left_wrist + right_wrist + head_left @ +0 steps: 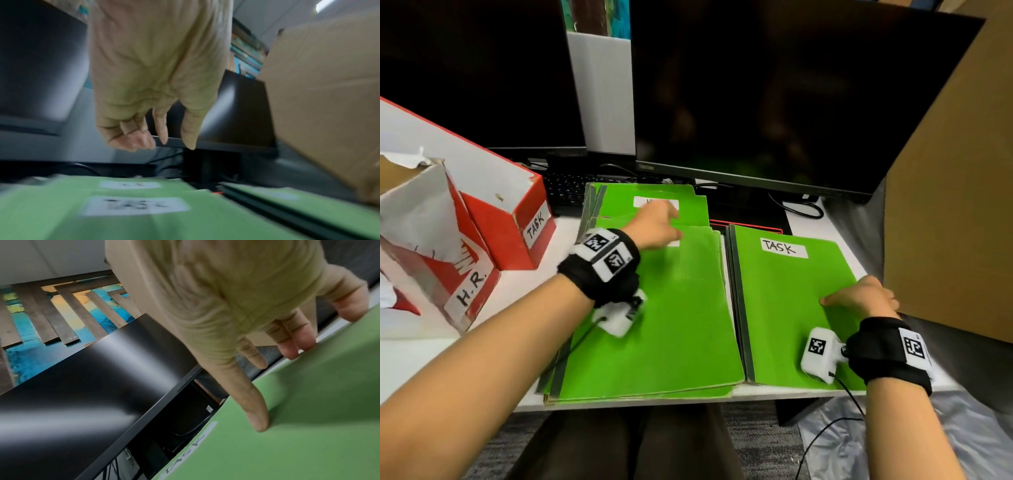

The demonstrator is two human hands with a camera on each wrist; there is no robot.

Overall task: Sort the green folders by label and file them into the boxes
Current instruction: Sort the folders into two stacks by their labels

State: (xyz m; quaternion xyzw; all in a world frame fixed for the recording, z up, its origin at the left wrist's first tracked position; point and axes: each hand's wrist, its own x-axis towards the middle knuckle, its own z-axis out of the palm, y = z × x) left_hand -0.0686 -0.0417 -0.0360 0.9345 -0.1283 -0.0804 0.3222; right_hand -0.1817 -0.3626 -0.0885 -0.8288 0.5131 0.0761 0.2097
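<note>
Three stacks of green folders lie on the desk. My left hand (pixel 657 222) hovers over the far end of the near-centre stack (pixel 671 325), fingers loosely curled and holding nothing (pixel 164 129). In the blurred left wrist view that stack's top label (pixel 135 205) reads TASK. Behind it lies a second stack (pixel 688 209) whose label is partly hidden. My right hand (pixel 859 298) grips the right edge of the right stack's top folder (pixel 784 308), labelled TASK (pixel 784 247). Its thumb (pixel 257 418) lies on top and the fingers (pixel 294 344) curl at the edge.
Two red-and-white boxes stand at the left, the nearer marked H.R. (pixel 469 294), the farther marked TASK (pixel 517 222). Two dark monitors (pixel 774 102) and a keyboard (pixel 566 192) fill the back. A large cardboard sheet (pixel 955 205) leans at the right. The desk edge runs just below the stacks.
</note>
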